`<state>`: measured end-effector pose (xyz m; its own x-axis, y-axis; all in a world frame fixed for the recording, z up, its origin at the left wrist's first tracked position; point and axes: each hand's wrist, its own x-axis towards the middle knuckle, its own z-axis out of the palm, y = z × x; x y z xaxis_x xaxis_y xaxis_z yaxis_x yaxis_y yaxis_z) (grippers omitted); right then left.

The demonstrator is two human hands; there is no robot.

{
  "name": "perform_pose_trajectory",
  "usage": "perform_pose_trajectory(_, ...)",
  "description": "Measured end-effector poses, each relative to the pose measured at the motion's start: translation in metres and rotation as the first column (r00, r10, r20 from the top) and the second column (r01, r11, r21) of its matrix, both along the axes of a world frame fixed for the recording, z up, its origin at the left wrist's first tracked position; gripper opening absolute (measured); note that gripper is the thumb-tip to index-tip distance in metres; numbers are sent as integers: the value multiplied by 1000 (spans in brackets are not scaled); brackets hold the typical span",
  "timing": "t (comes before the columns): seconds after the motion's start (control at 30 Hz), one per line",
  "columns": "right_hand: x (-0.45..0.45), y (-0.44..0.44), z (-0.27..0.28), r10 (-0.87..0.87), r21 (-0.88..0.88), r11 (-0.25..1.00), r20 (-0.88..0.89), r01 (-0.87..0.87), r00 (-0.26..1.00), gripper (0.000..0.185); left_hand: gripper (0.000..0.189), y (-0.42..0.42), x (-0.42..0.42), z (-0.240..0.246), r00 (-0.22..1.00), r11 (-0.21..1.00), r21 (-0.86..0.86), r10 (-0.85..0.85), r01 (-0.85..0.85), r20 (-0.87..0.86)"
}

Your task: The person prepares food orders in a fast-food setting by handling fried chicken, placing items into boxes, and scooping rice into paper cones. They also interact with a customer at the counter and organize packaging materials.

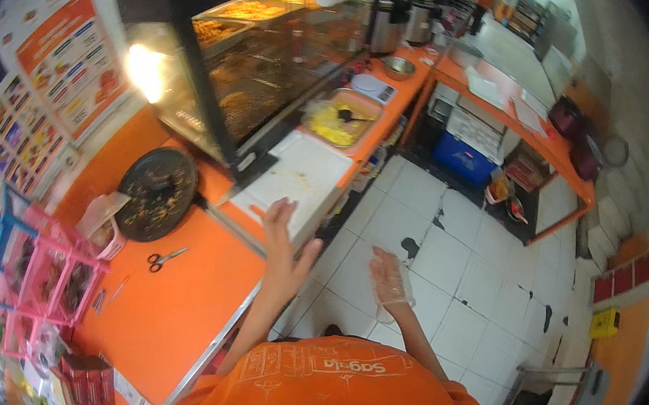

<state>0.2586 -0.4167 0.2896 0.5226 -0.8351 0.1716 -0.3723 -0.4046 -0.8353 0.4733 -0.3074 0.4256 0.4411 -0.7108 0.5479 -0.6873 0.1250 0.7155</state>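
Observation:
My left hand [283,258] is bare and empty, its fingers apart, raised by the near end of a white board [322,172] with a few crumbs on it. My right hand [391,279] wears a clear plastic glove and holds nothing; its fingers are slightly spread above the tiled floor. Behind the white board, a rectangular pan [366,110] contains yellow food [330,124] and a dark-headed ladle [346,115]. To the left on the orange counter [180,306] lie scissors [165,259] and a round black pan [149,182] with food bits in it.
A lit glass warming cabinet [222,101] with fried food stands over the counter. Beyond are a kitchen scale [373,88] and a metal bowl [398,68]. A pink rack [45,279] is at left. A blue cooler [464,158] sits under the far table. Another person [482,1] stands far back.

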Motion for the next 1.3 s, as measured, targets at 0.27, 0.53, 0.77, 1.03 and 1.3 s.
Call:
perform_pose_trajectory(0.27, -60, -93, -44, -314, 403, 887, 173, 224, 933, 50, 47, -137, -18, -3, 991, 991, -5, -132, 132, 12)
perform_pose_trajectory(0.53, -10, -199, -19, 131, 95, 988, -143, -119, 981, 43, 14, -229, 10, -45, 981, 977, 89, -194, 194, -9)
perform_pose_trajectory(0.77, 6, -284, -79, 597, 424, 786, -331, -451, 730, 43, 32, -271, -45, -55, 944, 944, 39, -323, 326, -72)
perform_pose_trajectory(1.03, 40, -228, -126, 924, 340, -134, -296, -931, -241, 43, 28, -114, -135, -113, 848, 921, 167, 390, -353, -358)
perform_pose_trajectory(1.3, 89, -72, -197, 530, 653, -364, -441, -664, -724, 43, 24, 23, -217, -178, 253, 480, 461, 845, -746, -470)
